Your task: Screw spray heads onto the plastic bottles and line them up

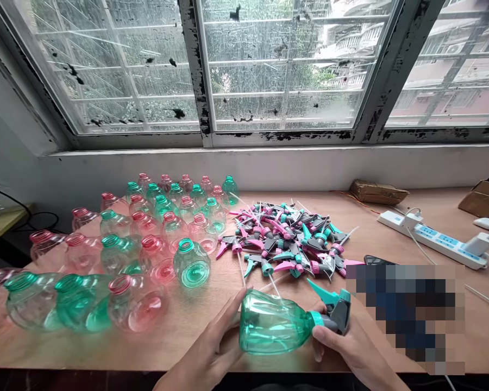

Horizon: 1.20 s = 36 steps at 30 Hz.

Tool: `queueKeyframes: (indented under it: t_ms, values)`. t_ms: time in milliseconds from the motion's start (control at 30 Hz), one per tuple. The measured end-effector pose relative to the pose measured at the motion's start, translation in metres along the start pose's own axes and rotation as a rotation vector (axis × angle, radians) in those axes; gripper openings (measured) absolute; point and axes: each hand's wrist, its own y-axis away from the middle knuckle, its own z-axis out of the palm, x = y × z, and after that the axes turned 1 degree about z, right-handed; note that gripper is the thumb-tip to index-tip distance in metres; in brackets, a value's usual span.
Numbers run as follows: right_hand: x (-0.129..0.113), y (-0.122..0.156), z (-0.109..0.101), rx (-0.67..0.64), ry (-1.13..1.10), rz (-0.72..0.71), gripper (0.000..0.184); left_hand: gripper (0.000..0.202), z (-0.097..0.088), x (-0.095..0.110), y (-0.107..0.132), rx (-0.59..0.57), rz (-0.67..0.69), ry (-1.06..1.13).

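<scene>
- Lying on its side just in front of the pile of trigger heads (287,239), the green bottle (271,323) is being held low over the table (391,239).
- The left hand (212,347) is cupping its base, bracing it.
- The right hand (346,347) is closing round its neck, under the fitted sprayer (334,309).

I'm splaying my left hand (212,346) open at 7 o'clock, I'm clenching my right hand (348,347) at 5 o'clock

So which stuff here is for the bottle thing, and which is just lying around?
In use: green bottle with its trigger head, held by left hand and right hand; pile of trigger heads; empty bottles.
Lying about: power strip, charger, cardboard box, brown packet.
</scene>
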Motion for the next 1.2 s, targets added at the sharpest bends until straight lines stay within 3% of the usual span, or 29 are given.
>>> queueKeyframes:
  t_ms: [100,167,233,433,600,900,1067,1200]
  values:
    - [0.0,0.001,0.003,0.002,-0.015,0.007,0.045,0.099,0.0,0.002,0.0,-0.014,-0.01,0.092]
    - [0.001,0.001,0.004,-0.019,-0.027,0.001,0.044,0.105,-0.001,0.005,-0.001,-0.027,-0.005,0.176]
    - [0.002,0.001,0.003,-0.032,-0.011,-0.01,0.043,0.098,-0.001,0.007,-0.001,-0.052,0.006,0.202]
    - [0.002,0.002,0.0,-0.025,0.045,0.009,0.044,0.078,0.001,0.001,0.003,0.005,0.017,-0.074]
    - [-0.004,0.001,0.004,-0.052,0.051,-0.01,0.039,0.105,-0.002,0.003,0.003,-0.025,-0.011,-0.011]
    - [0.008,0.004,0.0,-0.005,0.032,0.035,0.042,0.08,-0.004,0.01,0.001,-0.038,-0.001,-0.177]
    - [-0.004,0.001,0.005,-0.037,0.055,-0.037,0.034,0.11,-0.002,0.009,0.002,0.016,-0.034,0.003]
    - [-0.008,-0.001,0.005,-0.022,0.161,-0.072,0.031,0.096,-0.005,0.011,0.001,0.011,-0.072,0.054]
